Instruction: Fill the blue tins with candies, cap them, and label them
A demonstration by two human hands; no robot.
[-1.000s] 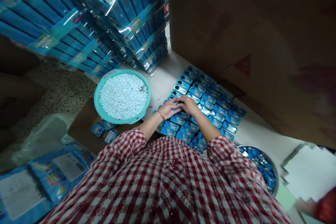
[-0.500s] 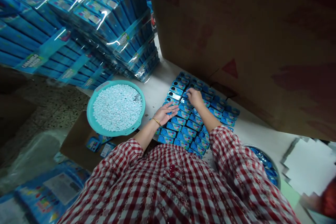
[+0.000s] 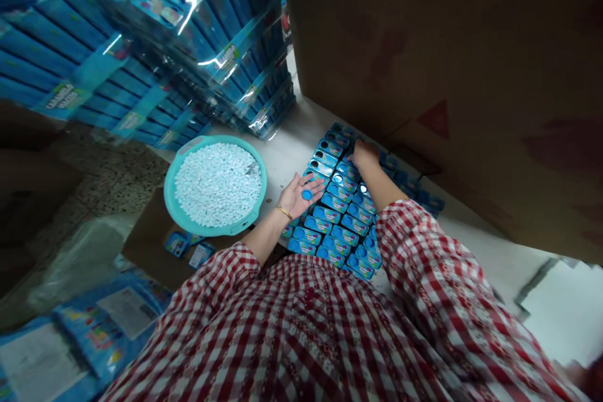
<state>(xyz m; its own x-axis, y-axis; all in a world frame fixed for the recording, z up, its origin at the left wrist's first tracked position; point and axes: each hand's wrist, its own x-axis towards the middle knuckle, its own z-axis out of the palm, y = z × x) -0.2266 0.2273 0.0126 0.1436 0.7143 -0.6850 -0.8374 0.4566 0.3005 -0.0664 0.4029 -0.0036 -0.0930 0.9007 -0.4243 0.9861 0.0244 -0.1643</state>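
Rows of small blue tins [image 3: 336, 213] lie packed together on a white table [image 3: 287, 154]. My left hand [image 3: 300, 193] hovers palm up over their left edge, fingers spread, with a small round blue cap [image 3: 306, 195] resting in the palm. My right hand [image 3: 363, 154] reaches to the far rows of tins by the cardboard box, fingers curled down onto them; what they pinch is hidden. A teal basin [image 3: 181, 208] full of small white tablets [image 3: 217, 183] stands left of the tins.
Tall shrink-wrapped stacks of blue cartons [image 3: 155, 38] rise at the back left. A big cardboard box [image 3: 447, 63] walls the right. An open carton [image 3: 151, 242] with blue packets sits under the basin. White sheets [image 3: 565, 311] lie at the right edge.
My hands came apart from the middle of the tins. The right hand moved out to the far rows; the left turned palm up, showing a blue cap.
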